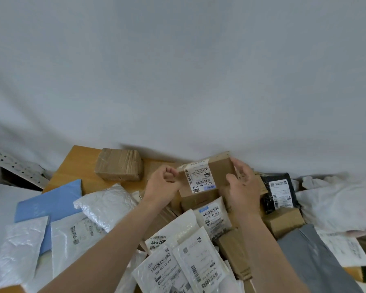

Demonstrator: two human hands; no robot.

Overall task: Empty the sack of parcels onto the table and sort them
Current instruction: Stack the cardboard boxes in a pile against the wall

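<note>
Parcels lie heaped across the table, and you hold one cardboard box above them, left hand pinching its left edge, right hand curled round the right side, label turned toward you, probably so you can read where it belongs.

left grip + right grip hold cardboard box | over parcels | table

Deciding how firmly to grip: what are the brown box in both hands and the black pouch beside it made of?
Brown labelled box: matte cardboard, seemingly, given stiff flat faces, sharp edges. Black speckled pouch: probably glossy plastic film; it wrinkles and glints.
</note>
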